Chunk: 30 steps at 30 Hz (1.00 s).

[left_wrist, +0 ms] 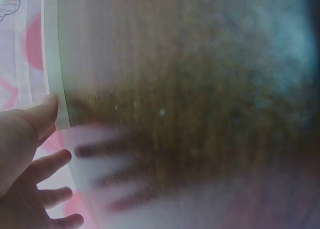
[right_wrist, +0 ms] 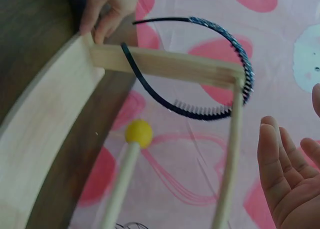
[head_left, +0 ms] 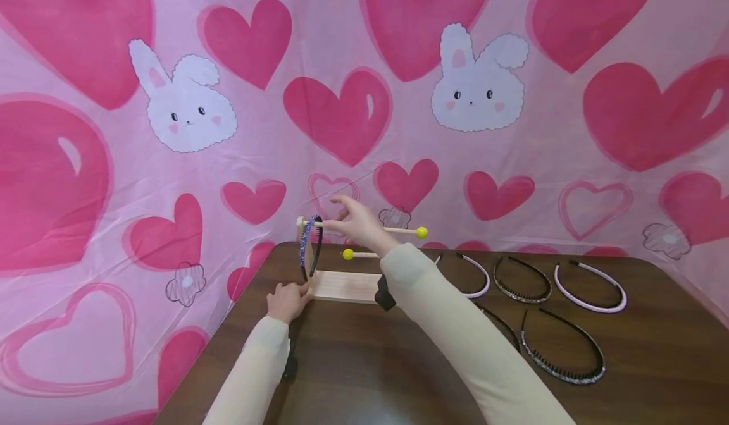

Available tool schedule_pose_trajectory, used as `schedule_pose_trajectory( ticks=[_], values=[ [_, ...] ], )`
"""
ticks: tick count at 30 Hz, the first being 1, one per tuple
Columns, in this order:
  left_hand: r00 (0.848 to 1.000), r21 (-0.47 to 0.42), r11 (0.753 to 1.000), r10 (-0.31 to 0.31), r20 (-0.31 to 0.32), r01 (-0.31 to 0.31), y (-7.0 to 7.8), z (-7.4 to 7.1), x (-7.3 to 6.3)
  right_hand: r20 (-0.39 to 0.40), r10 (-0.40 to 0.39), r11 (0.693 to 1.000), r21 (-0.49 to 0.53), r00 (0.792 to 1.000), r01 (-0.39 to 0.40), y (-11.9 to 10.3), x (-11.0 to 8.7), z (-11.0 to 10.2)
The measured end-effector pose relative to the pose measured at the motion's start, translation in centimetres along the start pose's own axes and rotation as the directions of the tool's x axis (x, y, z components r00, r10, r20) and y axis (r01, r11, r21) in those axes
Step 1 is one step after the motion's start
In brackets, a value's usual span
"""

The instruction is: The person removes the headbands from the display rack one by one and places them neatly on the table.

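A wooden stand (head_left: 347,287) with a flat base, an upright post (right_wrist: 165,64) and rods tipped with yellow balls sits toward the back of the table. On its upper rod, close against the post, hangs a black-toothed headband (head_left: 305,243) with blue glitter. My left hand (head_left: 287,300) holds the stand's base at the left end, beside the foot of the post. My right hand (head_left: 359,222) is beside the upper rod, just right of the headband. Its fingers (right_wrist: 275,164) are parted and hold nothing in the right wrist view.
Several headbands lie on the right side of the brown table (head_left: 353,362), among them a pink one (head_left: 617,301) and a silver-glitter one (head_left: 575,377). A lower rod ends in a yellow ball (head_left: 348,254). Behind the table hangs a pink heart-patterned cloth (head_left: 398,140).
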<state>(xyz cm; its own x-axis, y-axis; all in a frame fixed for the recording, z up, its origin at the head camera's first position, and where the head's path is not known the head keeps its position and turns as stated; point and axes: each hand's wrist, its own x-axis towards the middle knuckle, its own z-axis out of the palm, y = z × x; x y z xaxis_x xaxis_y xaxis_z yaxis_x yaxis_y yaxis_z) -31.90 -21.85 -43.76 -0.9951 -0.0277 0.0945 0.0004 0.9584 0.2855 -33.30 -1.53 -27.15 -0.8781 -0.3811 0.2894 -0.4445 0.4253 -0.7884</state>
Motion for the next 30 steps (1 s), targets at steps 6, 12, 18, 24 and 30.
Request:
schedule_pose_trajectory(
  ticks=[6, 12, 18, 24, 30],
  values=[
    [1.0, -0.015, 1.0, -0.012, 0.025, 0.012, 0.2, -0.2, -0.1, 0.033, -0.003, 0.997, 0.082, 0.999, 0.0, 0.8, -0.2, 1.9],
    [0.999, -0.016, 1.0, -0.022, 0.036, 0.023, 0.2, -0.3, 0.0, 0.084, 0.003, 0.984, 0.179, 0.996, -0.018, 1.2, -0.3, 3.5],
    [0.999, -0.016, 0.999, -0.034, 0.014, 0.034, 0.6, -0.4, -0.3, 0.113, -0.017, 0.976, 0.219, 0.993, -0.008, 1.2, -0.5, 4.9],
    [0.999, -0.024, 0.999, -0.03, 0.021, 0.031, 0.5, -0.5, -0.1, 0.121, -0.009, 0.959, 0.283, 0.993, -0.025, 1.6, -0.4, 6.1],
    [0.999, -0.012, 1.0, -0.018, 0.029, 0.018, 0.4, -0.3, 0.1, 0.078, 0.035, 0.911, 0.406, 0.996, -0.064, 1.7, 0.1, 6.7]
  ],
)
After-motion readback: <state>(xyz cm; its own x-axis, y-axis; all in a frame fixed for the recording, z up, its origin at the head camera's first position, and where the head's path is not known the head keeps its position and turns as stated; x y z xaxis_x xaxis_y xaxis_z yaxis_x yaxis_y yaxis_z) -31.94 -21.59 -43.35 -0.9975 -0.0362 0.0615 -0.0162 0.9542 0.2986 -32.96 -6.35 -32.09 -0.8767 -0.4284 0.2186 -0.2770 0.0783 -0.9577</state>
